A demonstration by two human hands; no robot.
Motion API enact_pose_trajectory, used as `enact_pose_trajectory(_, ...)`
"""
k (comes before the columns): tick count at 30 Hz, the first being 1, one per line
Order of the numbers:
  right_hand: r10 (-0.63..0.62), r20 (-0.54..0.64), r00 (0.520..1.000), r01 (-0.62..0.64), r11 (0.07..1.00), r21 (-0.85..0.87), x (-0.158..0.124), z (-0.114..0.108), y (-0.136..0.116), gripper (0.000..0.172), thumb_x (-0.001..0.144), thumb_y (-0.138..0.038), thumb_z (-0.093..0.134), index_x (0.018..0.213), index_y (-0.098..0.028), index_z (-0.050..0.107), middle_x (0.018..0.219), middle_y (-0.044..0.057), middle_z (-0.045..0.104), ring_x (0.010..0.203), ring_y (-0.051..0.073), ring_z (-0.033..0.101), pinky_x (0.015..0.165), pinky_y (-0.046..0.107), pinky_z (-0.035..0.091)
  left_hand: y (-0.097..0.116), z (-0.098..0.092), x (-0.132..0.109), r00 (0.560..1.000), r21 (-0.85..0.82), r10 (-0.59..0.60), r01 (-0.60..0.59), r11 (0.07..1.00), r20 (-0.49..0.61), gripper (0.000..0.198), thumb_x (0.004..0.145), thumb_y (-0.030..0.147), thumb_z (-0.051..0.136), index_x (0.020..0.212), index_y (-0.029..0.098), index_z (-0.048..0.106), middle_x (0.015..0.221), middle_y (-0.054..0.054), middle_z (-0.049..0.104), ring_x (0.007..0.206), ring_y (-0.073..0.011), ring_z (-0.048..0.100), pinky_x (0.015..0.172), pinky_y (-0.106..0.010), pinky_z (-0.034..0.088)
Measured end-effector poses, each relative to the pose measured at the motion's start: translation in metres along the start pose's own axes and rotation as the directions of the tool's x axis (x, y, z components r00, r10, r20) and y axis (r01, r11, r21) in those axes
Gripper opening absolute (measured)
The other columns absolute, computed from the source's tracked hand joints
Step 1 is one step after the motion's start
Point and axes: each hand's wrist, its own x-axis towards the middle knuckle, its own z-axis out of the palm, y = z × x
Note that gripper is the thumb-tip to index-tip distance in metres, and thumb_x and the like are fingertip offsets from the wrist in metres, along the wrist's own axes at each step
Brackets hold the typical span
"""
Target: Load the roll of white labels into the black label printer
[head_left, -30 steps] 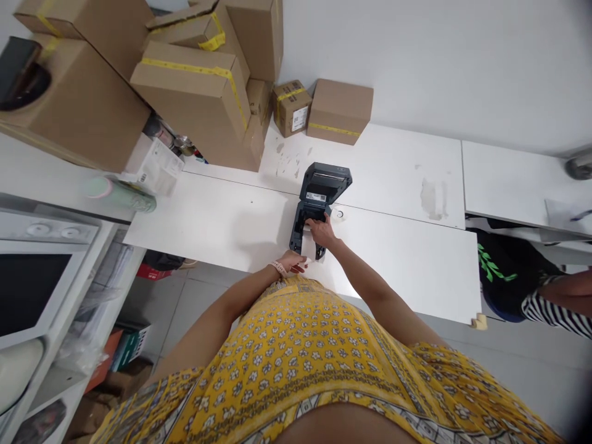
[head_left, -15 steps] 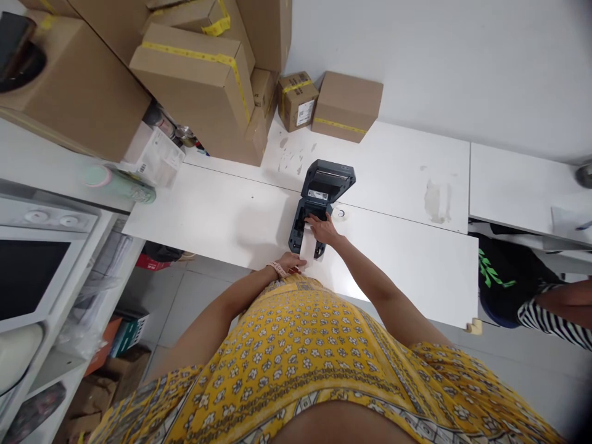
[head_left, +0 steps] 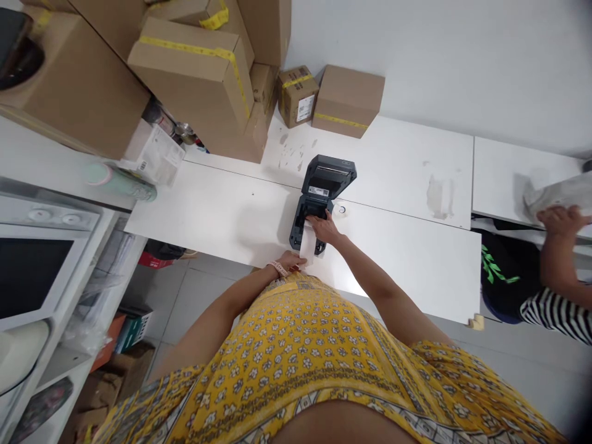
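Observation:
A dark grey label printer [head_left: 324,188] stands on the white table [head_left: 398,246] with its lid flipped up and back. A strip of white label paper [head_left: 307,245] runs out of it toward me. My right hand [head_left: 325,227] rests inside the printer's open bay, fingers pressed down on the paper roll. My left hand [head_left: 290,261], with a pale wristband, pinches the near end of the paper strip at the table's front edge.
Stacked cardboard boxes [head_left: 194,80] with yellow tape fill the back left; two small boxes [head_left: 348,100] sit by the wall. A green bottle [head_left: 121,182] lies on the left shelf. Another person's hand [head_left: 560,220] holds a white bag on the right-hand table.
The paper strip reaches a little further toward me. My hands stay at the printer. At the right, another person's hand has come up onto the neighbouring table with a white bag.

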Motion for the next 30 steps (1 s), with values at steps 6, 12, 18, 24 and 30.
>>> enact_pose_trajectory(6,0.018,0.014,1.000,-0.018,1.000,0.024,0.001,-0.003,-0.001,0.052,0.088,-0.008,0.037,0.139,-0.016,0.048,0.134,0.011,0.062,0.116,0.027,0.063,0.118,0.057,0.009,0.002,0.001,-0.006,1.000,-0.009,-0.002,0.002,1.000,-0.015,0.033,0.068,0.037,0.085,0.071,0.015,0.061,0.057,0.001,0.061,0.062,-0.0168,0.065,0.058,-0.024,0.046)
enact_pose_trajectory(12,0.054,-0.006,0.999,-0.053,0.991,0.125,0.000,-0.005,-0.004,0.046,0.090,-0.011,0.040,0.133,-0.017,0.054,0.133,0.010,0.063,0.116,0.027,0.062,0.108,0.051,0.036,-0.001,0.001,-0.006,1.000,-0.009,0.010,-0.010,1.000,-0.016,0.029,0.072,0.035,0.082,0.072,0.014,0.062,0.058,0.000,0.062,0.061,-0.0169,0.065,0.057,-0.024,0.046)
enact_pose_trajectory(18,0.218,-0.475,0.853,-0.064,0.946,0.319,-0.004,-0.032,-0.007,0.038,0.099,-0.026,0.033,0.117,-0.020,0.065,0.115,0.011,0.069,0.106,0.024,0.064,0.093,0.039,0.051,-0.005,0.001,-0.002,1.000,-0.024,0.018,-0.019,1.000,-0.017,0.026,0.073,0.034,0.081,0.075,0.012,0.067,0.061,-0.001,0.064,0.057,-0.0145,0.063,0.059,-0.025,0.048)
enact_pose_trajectory(24,0.409,-0.831,0.377,-0.014,0.900,0.436,0.005,-0.113,0.004,0.053,0.102,-0.050,0.023,0.138,-0.021,0.049,0.136,0.014,0.051,0.135,0.028,0.043,0.110,0.054,0.037,-0.009,-0.004,-0.002,0.998,-0.070,0.067,-0.065,0.995,0.016,0.026,0.070,0.032,0.084,0.075,0.011,0.069,0.069,-0.004,0.069,0.059,-0.0134,0.062,0.061,-0.026,0.050)
enact_pose_trajectory(30,0.481,-0.630,0.609,0.023,0.783,0.621,0.029,-0.169,0.025,0.069,0.097,-0.066,0.016,0.122,-0.023,0.064,0.117,0.008,0.066,0.116,0.025,0.058,0.104,0.048,0.043,-0.009,-0.005,0.004,0.998,0.018,0.061,-0.061,0.998,-0.005,0.026,0.071,0.034,0.081,0.075,0.012,0.066,0.066,-0.003,0.066,0.066,-0.0160,0.064,0.064,-0.026,0.050)
